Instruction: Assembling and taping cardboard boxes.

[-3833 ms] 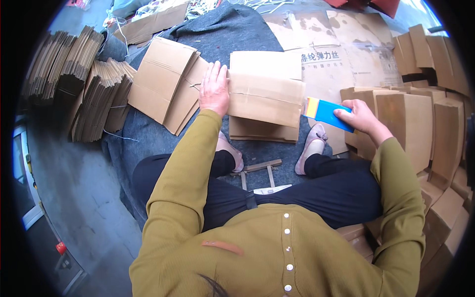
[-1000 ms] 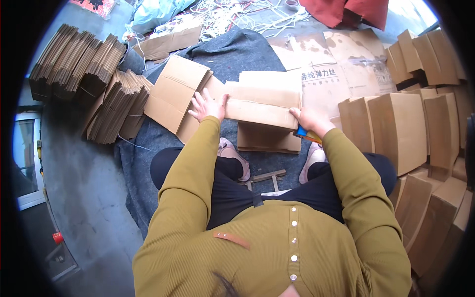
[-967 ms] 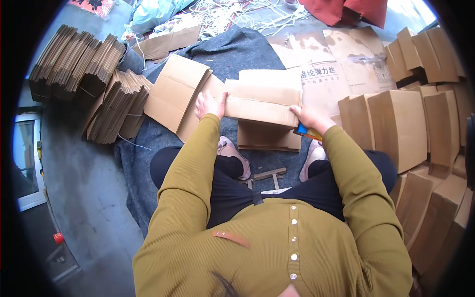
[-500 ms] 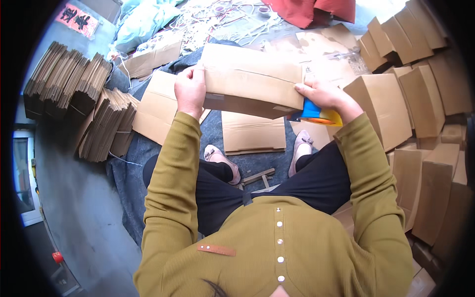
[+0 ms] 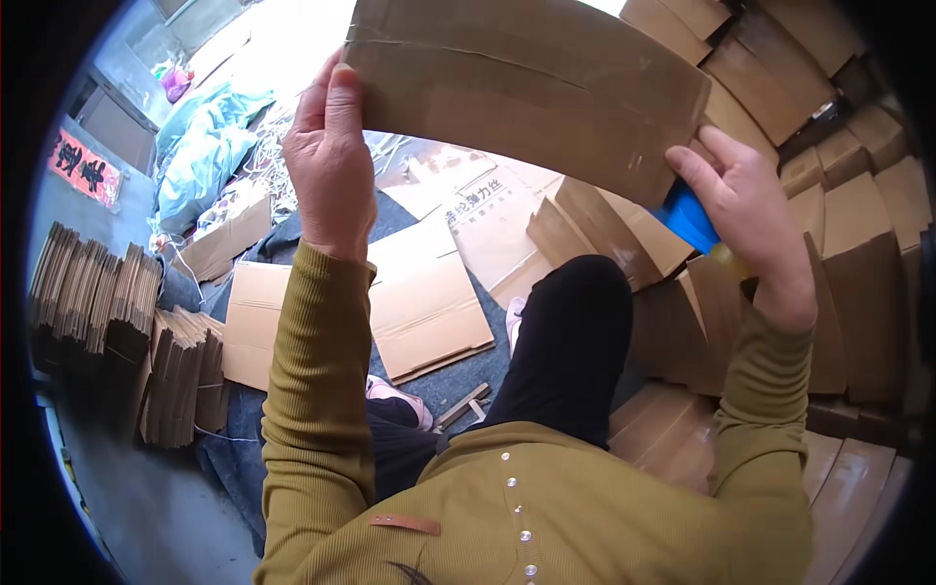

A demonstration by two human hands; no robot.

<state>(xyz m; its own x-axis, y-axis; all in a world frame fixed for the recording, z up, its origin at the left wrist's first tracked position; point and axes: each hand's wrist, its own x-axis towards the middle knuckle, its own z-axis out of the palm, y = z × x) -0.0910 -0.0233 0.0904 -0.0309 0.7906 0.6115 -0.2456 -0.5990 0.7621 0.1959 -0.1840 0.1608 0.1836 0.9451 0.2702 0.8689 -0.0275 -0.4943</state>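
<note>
A cardboard box [image 5: 526,93] is raised in front of me, tilted, with a long taped seam across it. My left hand [image 5: 331,166] is closed on its left end, thumb on the near face. At the opposite end my right hand [image 5: 751,210] grips the box's lower corner. A blue tape dispenser [image 5: 688,216] is also held in that hand, mostly hidden under the palm. Flattened cardboard [image 5: 419,302] lies on a dark cloth between my feet and the far papers.
Bundles of folded cardboard [image 5: 68,292] stand at the left, with another bundle [image 5: 180,380] nearer. Made-up boxes [image 5: 858,302] are piled along the right side, close to my right arm. Far left lie a pale blue plastic bag [image 5: 210,141] and tangled white strips.
Both hands have lifted the box higher and moved it to the right, tilting its right end down. My view and body have turned to the right, and my right knee is raised.
</note>
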